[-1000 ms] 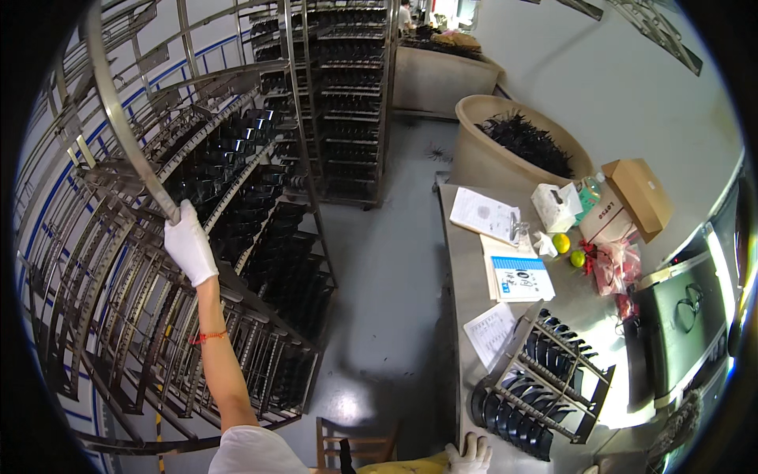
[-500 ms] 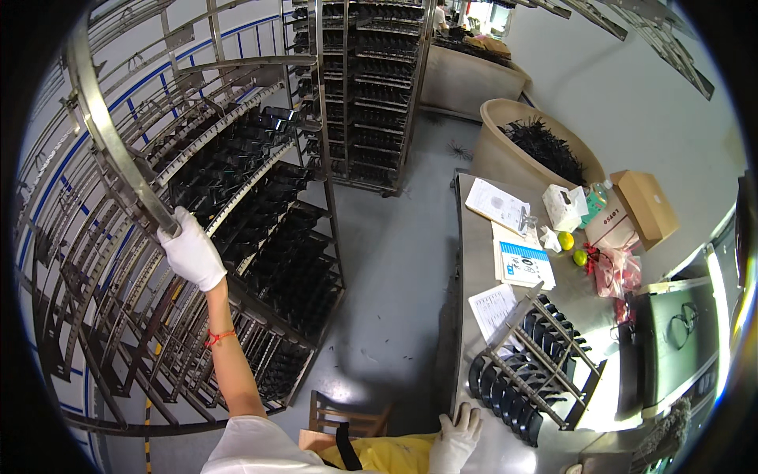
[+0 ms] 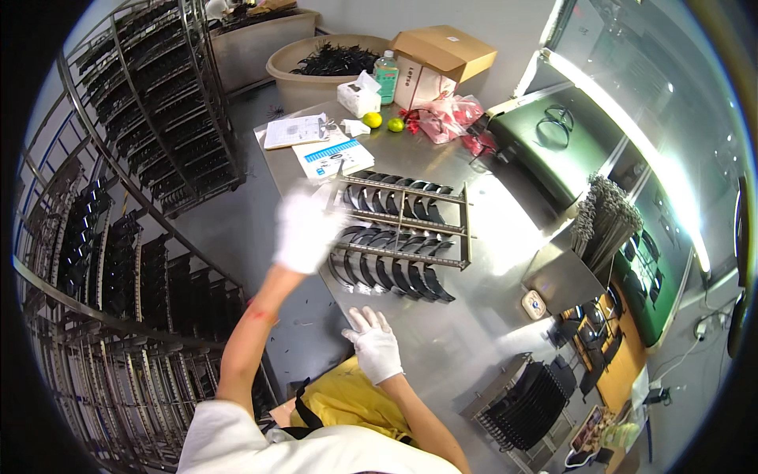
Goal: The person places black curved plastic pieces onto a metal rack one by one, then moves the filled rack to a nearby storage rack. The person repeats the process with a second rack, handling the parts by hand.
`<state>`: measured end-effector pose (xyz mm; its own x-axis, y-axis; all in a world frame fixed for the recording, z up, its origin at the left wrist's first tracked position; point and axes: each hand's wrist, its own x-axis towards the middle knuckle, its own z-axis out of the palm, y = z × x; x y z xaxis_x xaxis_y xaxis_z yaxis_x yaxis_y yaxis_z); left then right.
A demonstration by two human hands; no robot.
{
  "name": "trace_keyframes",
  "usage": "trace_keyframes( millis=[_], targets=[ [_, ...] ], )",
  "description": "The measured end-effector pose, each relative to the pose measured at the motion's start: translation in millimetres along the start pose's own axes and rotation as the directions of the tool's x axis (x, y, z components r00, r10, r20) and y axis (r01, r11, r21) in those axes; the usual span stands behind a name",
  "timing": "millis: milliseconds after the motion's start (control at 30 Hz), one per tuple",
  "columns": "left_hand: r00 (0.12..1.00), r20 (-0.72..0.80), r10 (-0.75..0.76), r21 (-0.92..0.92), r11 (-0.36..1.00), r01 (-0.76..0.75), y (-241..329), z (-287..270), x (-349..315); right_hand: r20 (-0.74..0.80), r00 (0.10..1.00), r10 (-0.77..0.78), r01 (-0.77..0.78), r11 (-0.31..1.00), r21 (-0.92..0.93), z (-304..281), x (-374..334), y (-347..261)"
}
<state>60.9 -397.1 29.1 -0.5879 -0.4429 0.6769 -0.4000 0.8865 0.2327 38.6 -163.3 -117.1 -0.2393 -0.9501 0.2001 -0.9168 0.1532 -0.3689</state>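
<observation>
On the steel table point(image 3: 497, 316) lies a metal rack point(image 3: 403, 224) with rows of curved, glossy black pieces point(image 3: 384, 272) along its bars. My left hand point(image 3: 306, 231), in a white glove, is over the rack's left end; motion smears its fingers, and whether it touches the frame I cannot tell. Closer to me, at the table's front left edge, my gloved right hand point(image 3: 375, 345) has its fingers spread and holds nothing. It is below the nearest row of black pieces.
Tall racks of black pieces point(image 3: 158, 103) stand at the left. Papers point(image 3: 335, 158), a tissue box point(image 3: 359, 96), a green bottle point(image 3: 385, 77) and a cardboard box point(image 3: 446, 51) occupy the table's far side. Another loaded rack point(image 3: 529, 403) sits at the near right.
My view has swung right toward the table. My left hand has left the metal bar of the tall rack at the left and come over the table rack. My right hand stays by the table edge.
</observation>
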Motion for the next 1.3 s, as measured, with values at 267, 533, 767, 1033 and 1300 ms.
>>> trace_keyframes(
  millis=[267,533,767,1033,1300],
  targets=[
    [0.752,0.656,0.059,-0.155,0.986,0.059,26.6,109.5,25.5,-0.123,0.991,-0.055,0.067,0.993,0.096,8.6,1.1,-11.0],
    [0.974,0.182,-0.137,0.094,0.988,0.122,15.4,-122.8,35.4,-0.217,0.975,-0.056,0.081,0.990,0.111,-0.5,-4.4,-9.2],
    [0.858,-0.239,-0.454,0.562,0.656,0.503,-51.7,-282.5,56.0,-0.203,0.978,-0.043,0.069,0.990,0.124,4.3,-13.9,-5.8],
    [0.695,-0.517,-0.500,0.650,0.300,0.698,-144.3,-372.6,144.3,-0.240,0.970,-0.021,0.062,0.984,0.164,7.4,-11.7,-1.0],
    [0.542,-0.626,-0.561,0.538,0.192,0.821,-226.6,-426.0,167.4,-0.142,0.989,-0.051,0.077,0.980,0.185,-14.9,-7.3,-5.1]
  ],
)
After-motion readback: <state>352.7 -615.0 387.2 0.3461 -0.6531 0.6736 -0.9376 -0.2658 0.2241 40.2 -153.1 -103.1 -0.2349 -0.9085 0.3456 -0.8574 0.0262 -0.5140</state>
